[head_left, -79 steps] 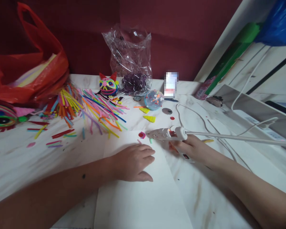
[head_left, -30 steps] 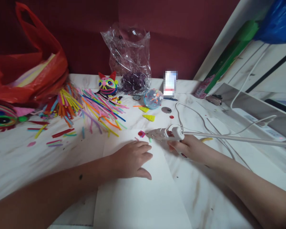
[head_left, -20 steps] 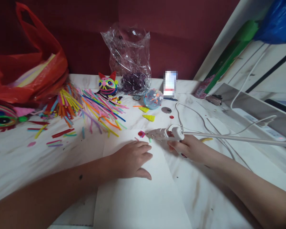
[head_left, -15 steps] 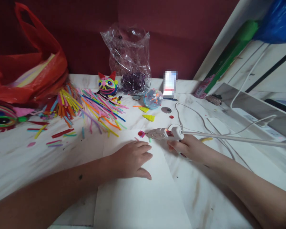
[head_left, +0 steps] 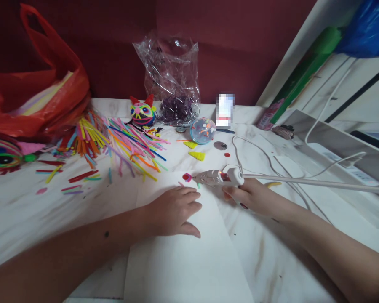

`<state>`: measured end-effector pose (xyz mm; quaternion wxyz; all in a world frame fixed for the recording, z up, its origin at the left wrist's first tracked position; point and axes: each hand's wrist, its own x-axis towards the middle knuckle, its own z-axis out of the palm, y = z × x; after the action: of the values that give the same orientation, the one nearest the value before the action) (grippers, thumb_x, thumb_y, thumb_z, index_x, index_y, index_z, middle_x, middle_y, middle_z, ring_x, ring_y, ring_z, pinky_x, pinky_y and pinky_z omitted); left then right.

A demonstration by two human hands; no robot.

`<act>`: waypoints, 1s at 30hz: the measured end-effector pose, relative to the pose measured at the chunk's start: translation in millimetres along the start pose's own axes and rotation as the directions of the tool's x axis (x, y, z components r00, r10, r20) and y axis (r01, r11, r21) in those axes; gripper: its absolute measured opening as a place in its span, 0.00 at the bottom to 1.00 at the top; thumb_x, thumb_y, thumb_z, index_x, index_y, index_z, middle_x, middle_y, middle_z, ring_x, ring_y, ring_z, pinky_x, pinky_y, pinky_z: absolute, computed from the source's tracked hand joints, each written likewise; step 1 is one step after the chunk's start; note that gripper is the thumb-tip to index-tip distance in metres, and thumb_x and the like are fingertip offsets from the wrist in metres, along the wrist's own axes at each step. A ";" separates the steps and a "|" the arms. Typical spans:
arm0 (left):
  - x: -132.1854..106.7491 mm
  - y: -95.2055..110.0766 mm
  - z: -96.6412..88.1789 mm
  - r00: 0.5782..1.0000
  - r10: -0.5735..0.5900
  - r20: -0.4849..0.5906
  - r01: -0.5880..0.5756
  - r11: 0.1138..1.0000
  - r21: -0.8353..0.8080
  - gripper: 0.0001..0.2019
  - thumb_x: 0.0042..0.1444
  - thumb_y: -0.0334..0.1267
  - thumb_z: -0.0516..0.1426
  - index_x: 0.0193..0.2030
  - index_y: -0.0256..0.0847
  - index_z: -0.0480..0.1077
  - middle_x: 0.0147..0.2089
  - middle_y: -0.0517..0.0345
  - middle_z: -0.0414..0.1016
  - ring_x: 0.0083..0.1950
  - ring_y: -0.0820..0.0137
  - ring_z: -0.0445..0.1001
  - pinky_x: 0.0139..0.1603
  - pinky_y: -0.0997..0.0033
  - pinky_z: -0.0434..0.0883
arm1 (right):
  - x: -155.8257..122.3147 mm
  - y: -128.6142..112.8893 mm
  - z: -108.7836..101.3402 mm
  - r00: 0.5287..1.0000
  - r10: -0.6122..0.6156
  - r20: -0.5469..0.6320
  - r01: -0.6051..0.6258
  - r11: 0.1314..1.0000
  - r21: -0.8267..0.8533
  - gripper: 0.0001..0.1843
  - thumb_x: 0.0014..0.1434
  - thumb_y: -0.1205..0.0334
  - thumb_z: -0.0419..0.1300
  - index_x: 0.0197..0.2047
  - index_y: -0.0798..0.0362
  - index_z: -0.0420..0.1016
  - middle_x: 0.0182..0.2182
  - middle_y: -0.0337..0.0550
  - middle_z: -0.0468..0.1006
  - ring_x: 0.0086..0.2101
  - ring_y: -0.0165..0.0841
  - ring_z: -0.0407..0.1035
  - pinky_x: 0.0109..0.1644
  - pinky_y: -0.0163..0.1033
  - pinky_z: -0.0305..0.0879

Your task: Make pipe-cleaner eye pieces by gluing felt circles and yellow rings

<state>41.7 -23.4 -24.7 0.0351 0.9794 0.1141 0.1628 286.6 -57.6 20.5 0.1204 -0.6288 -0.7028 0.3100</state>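
Note:
My right hand [head_left: 251, 195] is wrapped round the grip of a white hot glue gun [head_left: 219, 176], its small light glowing orange. The gun's nozzle points left, at or very near a small red disc with a purple edge [head_left: 186, 177] on a white paper sheet [head_left: 189, 269]. Flat on that sheet rests my left hand [head_left: 177, 210], fingers apart and holding nothing. Just above its fingers lie a short pink strip [head_left: 181, 184] and a green strip [head_left: 198, 185]. Whether the nozzle touches the disc I cannot tell.
Loose pipe cleaners [head_left: 129, 143] spread at the left beside a red plastic bag [head_left: 60, 84]. A decorated ball with red ears [head_left: 142, 111], a clear bag [head_left: 177, 80] and a clear round container [head_left: 203, 131] stand behind. The gun's cord [head_left: 303, 181] runs right.
The glue gun's tip has shifted very slightly by the red disc. Otherwise both hands and everything on the table look the same.

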 end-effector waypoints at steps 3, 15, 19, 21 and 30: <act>0.1 -0.2 -0.3 1.000 0.001 0.007 -0.001 1.000 -0.001 0.27 0.52 0.59 0.55 0.43 0.34 0.71 0.50 0.40 0.72 0.53 0.56 0.69 0.53 0.58 0.66 | 0.1 1.6 0.9 1.000 0.012 -0.006 -0.012 1.000 0.011 0.20 0.59 0.50 0.47 0.25 0.53 0.71 0.19 0.38 0.69 0.22 0.30 0.61 0.27 0.35 0.58; 0.8 0.4 -1.0 1.000 0.000 0.013 -0.001 1.000 0.007 0.27 0.52 0.60 0.55 0.43 0.34 0.71 0.49 0.41 0.73 0.53 0.55 0.69 0.52 0.58 0.66 | -0.3 -1.9 -0.5 1.000 0.014 0.008 -0.014 1.000 -0.010 0.20 0.58 0.50 0.46 0.24 0.53 0.69 0.19 0.38 0.68 0.23 0.31 0.62 0.29 0.36 0.59; 0.2 0.4 -0.4 1.000 0.000 0.004 0.000 1.000 0.006 0.27 0.52 0.59 0.55 0.43 0.34 0.71 0.49 0.41 0.73 0.53 0.56 0.69 0.53 0.58 0.66 | 0.1 -2.9 -0.4 1.000 0.005 -0.006 -0.005 1.000 -0.008 0.21 0.58 0.50 0.46 0.24 0.53 0.69 0.18 0.38 0.67 0.22 0.30 0.62 0.27 0.36 0.58; -0.2 0.0 0.2 1.000 0.001 -0.001 -0.001 1.000 0.009 0.27 0.53 0.59 0.55 0.43 0.34 0.71 0.50 0.40 0.72 0.53 0.56 0.69 0.52 0.58 0.66 | 0.1 -3.8 -0.6 1.000 0.024 -0.003 -0.024 1.000 0.020 0.20 0.57 0.50 0.47 0.24 0.53 0.70 0.18 0.39 0.67 0.22 0.30 0.62 0.26 0.35 0.58; -0.2 0.2 0.1 1.000 0.001 0.008 -0.001 1.000 0.020 0.27 0.54 0.60 0.53 0.43 0.34 0.71 0.49 0.41 0.73 0.54 0.55 0.69 0.53 0.59 0.66 | -2.9 -3.8 -2.2 0.982 0.053 -0.182 -0.020 0.984 0.177 0.18 0.55 0.49 0.49 0.30 0.54 0.72 0.26 0.43 0.73 0.29 0.35 0.66 0.29 0.36 0.61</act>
<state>41.6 -23.7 -24.8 0.0258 0.9805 0.1149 0.1575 285.2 -59.8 25.1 0.2343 -0.6549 -0.6470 0.3123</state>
